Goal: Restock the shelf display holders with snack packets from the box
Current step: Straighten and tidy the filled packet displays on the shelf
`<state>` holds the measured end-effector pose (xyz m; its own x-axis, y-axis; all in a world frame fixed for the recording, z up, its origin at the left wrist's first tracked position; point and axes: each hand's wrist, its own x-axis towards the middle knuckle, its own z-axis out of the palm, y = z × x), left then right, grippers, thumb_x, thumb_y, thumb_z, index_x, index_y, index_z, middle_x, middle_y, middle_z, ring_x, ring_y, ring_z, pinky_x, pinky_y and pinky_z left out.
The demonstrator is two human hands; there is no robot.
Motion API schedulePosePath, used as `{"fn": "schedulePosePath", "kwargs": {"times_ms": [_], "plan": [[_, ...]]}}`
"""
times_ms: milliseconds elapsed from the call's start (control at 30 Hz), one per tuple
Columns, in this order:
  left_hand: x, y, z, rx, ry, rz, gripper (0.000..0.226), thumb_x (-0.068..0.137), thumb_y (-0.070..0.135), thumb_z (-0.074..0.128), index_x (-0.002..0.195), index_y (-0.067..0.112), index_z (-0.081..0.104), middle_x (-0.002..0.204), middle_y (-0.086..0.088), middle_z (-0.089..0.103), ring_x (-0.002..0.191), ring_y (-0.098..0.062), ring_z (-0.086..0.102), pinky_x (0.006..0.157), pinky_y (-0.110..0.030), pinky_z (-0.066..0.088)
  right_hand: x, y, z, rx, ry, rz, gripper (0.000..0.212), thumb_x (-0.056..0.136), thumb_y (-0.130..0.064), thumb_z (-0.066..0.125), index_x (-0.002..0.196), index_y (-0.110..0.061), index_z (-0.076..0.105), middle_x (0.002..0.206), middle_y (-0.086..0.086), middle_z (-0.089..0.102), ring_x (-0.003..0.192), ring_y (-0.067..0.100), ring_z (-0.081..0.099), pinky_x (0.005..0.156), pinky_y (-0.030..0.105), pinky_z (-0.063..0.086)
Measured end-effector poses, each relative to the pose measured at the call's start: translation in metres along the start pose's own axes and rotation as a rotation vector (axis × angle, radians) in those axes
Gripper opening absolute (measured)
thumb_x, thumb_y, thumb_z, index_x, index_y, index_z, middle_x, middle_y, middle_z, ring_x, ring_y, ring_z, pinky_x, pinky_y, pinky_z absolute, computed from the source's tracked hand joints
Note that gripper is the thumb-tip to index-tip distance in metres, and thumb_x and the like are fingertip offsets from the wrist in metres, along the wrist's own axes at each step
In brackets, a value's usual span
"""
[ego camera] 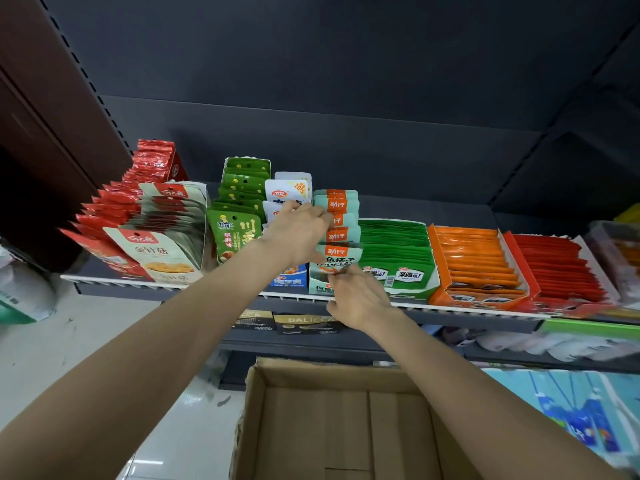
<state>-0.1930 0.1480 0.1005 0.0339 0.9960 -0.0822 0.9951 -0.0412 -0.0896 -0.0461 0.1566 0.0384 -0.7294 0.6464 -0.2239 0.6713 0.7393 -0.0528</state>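
2 bare arms reach up from the bottom of the view to a dark shelf (pixel 304 296) full of snack displays. The left hand (pixel 298 233) lies against the upper part of a row of pale green packets with orange labels (pixel 341 223); its fingers are bent over the packet tops, but the fingertips are hidden behind the packets and the hand itself, so it is not possible to tell if they pinch a packet or only press on the row. The right hand (pixel 360 299) is lower, at the front of the same row, and its thumb and fingers pinch the bottom edge of the front packet (pixel 337 259). The holder of this row is almost fully covered by the 2 hands and the packets.

Left of this row stand white and blue packets (pixel 289 194), partly hidden by the left hand, then green packets (pixel 242 188), grey-white packets (pixel 166 237) and red packets (pixel 138 188). On the right lie a green display box (pixel 398 268), an orange display box (pixel 478 268) and a red display box (pixel 561 268); things further right are blurred and cut by the frame edge.

Below the hands stands an open cardboard box (pixel 277 427), under the shelf edge. Its visible bottom shows only bare cardboard, and its lower part is cut off. The lower shelf holds dark packets (pixel 304 323) which are hard to read.
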Motion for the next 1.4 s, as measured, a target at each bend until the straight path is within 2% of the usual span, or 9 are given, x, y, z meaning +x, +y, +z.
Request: {"fn": "schedulePosePath", "kwargs": {"times_ms": [133,367,433,500,600,767,967,1200,1400], "plan": [[-0.001,-0.001,-0.006,-0.021,0.029,-0.002,0.064,0.08,0.041,0.068,0.131,0.013,0.041,0.125,-0.005,0.048,0.12,-0.024,0.044,0.1,-0.038,0.031,-0.003,0.006,0.007,-0.006,-0.07,-0.032,0.072,0.093,-0.029,0.046,0.151,-0.012,0.007,0.151,0.002,0.029,0.131,0.021,0.027,0.104,0.035,0.037],[-0.003,0.006,0.007,0.18,0.011,0.013,0.073,0.082,0.04,0.065,0.139,0.01,0.03,0.141,-0.013,0.031,0.132,-0.029,0.031,0.112,-0.041,0.019,-0.023,0.024,0.002,0.398,0.297,0.038,0.028,0.094,-0.01,0.048,0.12,-0.012,0.059,0.123,0.003,0.058,0.11,0.019,0.057,0.09,0.029,0.048],[-0.004,0.004,0.011,0.2,-0.004,0.009,0.088,0.082,0.046,0.065,0.146,0.011,0.017,0.152,-0.02,0.012,0.141,-0.033,0.016,0.116,-0.042,0.01,-0.025,0.034,0.002,0.499,0.426,0.149,0.023,0.091,-0.01,0.054,0.114,-0.011,0.056,0.116,0.003,0.057,0.105,0.018,0.058,0.087,0.023,0.045],[-0.003,0.003,0.012,0.173,-0.042,0.021,0.096,0.081,0.053,0.062,0.149,0.012,0.009,0.156,-0.018,0.005,0.144,-0.032,0.007,0.117,-0.042,0.004,-0.021,0.039,-0.001,0.627,0.407,0.186,0.05,0.087,-0.016,0.065,0.131,-0.011,0.042,0.13,0.006,0.049,0.118,0.017,0.051,0.096,0.024,0.041],[-0.001,0.001,0.006,0.021,-0.077,0.055,0.094,0.077,0.066,0.057,0.148,0.016,0.02,0.154,-0.009,0.02,0.142,-0.026,0.017,0.117,-0.041,0.003,-0.011,0.036,-0.009,0.714,0.279,0.106,0.088,0.082,-0.031,0.071,0.149,-0.015,0.016,0.15,0.003,0.029,0.136,0.014,0.031,0.108,0.027,0.027],[0.003,-0.009,-0.005,-0.363,0.032,-0.033,0.056,0.093,0.055,0.04,0.134,0.018,0.045,0.129,-0.005,0.059,0.12,-0.025,0.051,0.104,-0.038,0.034,0.003,0.03,-0.015,0.777,0.379,0.134,0.07,0.077,-0.023,0.076,0.132,-0.022,0.033,0.135,0.0,0.049,0.122,0.015,0.049,0.099,0.036,0.045],[0.038,-0.003,-0.006,-0.109,0.064,-0.12,0.026,0.095,0.013,0.047,0.12,0.01,0.053,0.116,-0.014,0.061,0.103,-0.033,0.059,0.083,-0.041,0.046,0.003,0.032,-0.018,0.657,0.323,0.12,0.047,0.077,-0.026,0.075,0.108,-0.024,0.04,0.116,-0.003,0.053,0.101,0.01,0.053,0.088,0.035,0.051],[0.056,-0.004,-0.009,-0.133,0.008,-0.227,0.025,0.09,0.009,0.059,0.114,0.007,0.059,0.117,-0.012,0.055,0.105,-0.031,0.059,0.082,-0.038,0.049,0.007,0.035,-0.023,0.513,0.365,0.083,0.048,0.076,-0.028,0.076,0.111,-0.017,0.045,0.141,-0.004,0.029,0.127,0.011,0.038,0.1,0.032,0.045],[0.048,0.002,-0.012,0.115,0.069,-0.098,0.021,0.092,0.01,0.055,0.113,0.011,0.053,0.114,-0.011,0.062,0.104,-0.029,0.06,0.09,-0.037,0.043,0.014,0.038,-0.037,0.569,0.305,0.06,0.045,0.075,-0.022,0.077,0.1,-0.018,0.04,0.131,-0.004,0.036,0.107,0.008,0.048,0.095,0.026,0.044]]}}
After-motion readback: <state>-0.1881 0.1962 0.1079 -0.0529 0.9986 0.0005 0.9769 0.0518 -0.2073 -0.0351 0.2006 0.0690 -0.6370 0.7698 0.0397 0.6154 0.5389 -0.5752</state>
